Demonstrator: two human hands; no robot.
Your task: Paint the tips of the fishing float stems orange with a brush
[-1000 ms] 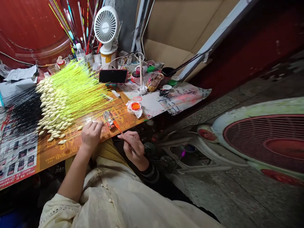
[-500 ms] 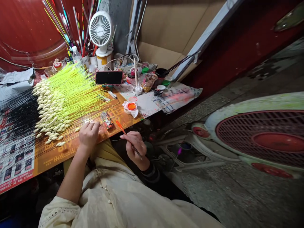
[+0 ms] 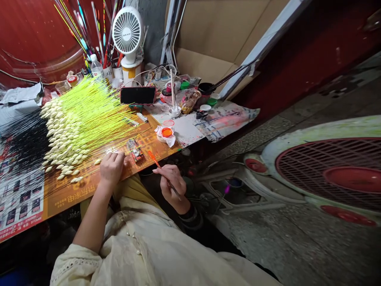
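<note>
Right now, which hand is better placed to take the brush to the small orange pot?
Probably the right hand: it holds the brush, orange end forward, roughly in line with the small orange pot. The left hand is off to the left, its grip hidden.

1. The slim paintbrush with a bright orange-coated tip (image 3: pixel 154 159) has come clear of the small oblong block smeared with grey and red paint (image 3: pixel 135 150); a second ago its tip overlapped that block in view.
2. The bare right hand (image 3: pixel 172 184), holding the brush, has shifted rightward, widening its gap from the bare left hand (image 3: pixel 112 167).
3. The brush tip now sits nearer the round, tissue-wrapped pot of orange paint (image 3: pixel 167 132).
4. A dull metallic fitting (image 3: pixel 373 20) has entered view, upper right.
</note>
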